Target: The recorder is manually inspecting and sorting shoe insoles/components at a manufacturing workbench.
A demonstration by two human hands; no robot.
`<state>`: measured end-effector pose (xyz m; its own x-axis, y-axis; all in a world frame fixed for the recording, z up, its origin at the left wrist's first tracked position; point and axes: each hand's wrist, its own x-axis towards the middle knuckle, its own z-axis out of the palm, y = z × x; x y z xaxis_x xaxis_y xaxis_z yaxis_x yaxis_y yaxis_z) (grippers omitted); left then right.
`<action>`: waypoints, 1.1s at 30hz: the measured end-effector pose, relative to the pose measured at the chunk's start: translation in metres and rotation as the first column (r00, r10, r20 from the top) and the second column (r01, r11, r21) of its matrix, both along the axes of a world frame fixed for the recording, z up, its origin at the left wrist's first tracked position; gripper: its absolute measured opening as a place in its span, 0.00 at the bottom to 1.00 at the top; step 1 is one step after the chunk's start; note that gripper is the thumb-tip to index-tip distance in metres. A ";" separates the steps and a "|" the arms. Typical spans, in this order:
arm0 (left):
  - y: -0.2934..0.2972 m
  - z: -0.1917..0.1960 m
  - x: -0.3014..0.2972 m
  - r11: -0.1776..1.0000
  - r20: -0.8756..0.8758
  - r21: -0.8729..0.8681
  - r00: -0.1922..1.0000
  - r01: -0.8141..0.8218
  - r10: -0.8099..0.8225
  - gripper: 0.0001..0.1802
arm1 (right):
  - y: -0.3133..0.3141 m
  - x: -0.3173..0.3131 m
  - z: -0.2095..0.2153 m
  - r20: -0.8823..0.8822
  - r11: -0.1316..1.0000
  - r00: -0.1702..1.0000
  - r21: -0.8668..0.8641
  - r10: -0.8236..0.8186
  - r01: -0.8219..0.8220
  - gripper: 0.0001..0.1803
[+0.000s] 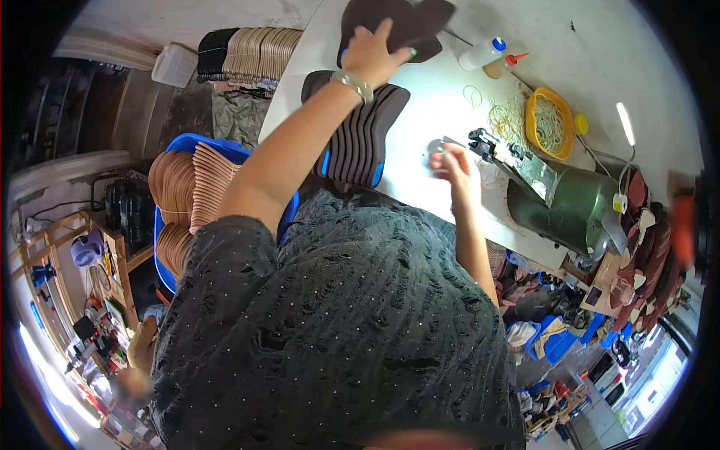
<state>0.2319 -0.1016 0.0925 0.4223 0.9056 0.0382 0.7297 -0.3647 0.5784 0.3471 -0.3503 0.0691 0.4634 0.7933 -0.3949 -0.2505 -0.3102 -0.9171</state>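
My left hand (370, 56) reaches to the far side of the white table, its fingers spread over a loose pile of dark insoles (390, 22). Closer to me a fanned row of dark insoles (352, 139) stands on the table, with blue patches at its near ends. To the right of that row, my right hand (457, 171) hovers over the tabletop with bent fingers. A small blurred grey, shiny thing (434, 153) shows by its fingertips; what it is cannot be made out.
Right of my hands are a green machine (559, 202), loose elastic bands (506, 120) and a yellow basket of bands (550, 124). A white bottle (482, 54) stands at the back. A blue tub (169, 259) at left holds tan insoles (172, 187); bundled insoles (255, 52) lie behind it.
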 end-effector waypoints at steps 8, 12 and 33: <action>0.031 -0.085 -0.022 0.979 0.043 0.133 0.986 0.152 -0.159 0.35 | 0.020 -0.039 -0.097 0.332 0.873 0.828 -0.359 0.451 -0.331 0.32; -0.015 -0.065 -0.067 0.998 0.345 -0.047 0.938 0.044 -0.025 0.24 | 0.036 -0.056 -0.115 0.362 0.844 0.774 -0.358 0.519 -0.398 0.47; -0.130 0.011 -0.002 0.279 0.782 -0.612 0.619 0.740 0.073 0.15 | -0.046 0.005 0.003 -0.053 0.988 0.992 0.116 0.112 -0.105 0.27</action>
<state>0.2296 -0.2314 0.1035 0.9218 0.3197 -0.2191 0.0297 0.5052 0.8625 0.3516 -0.3959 0.0724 0.3510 0.8785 -0.3242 -0.2755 -0.2340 -0.9324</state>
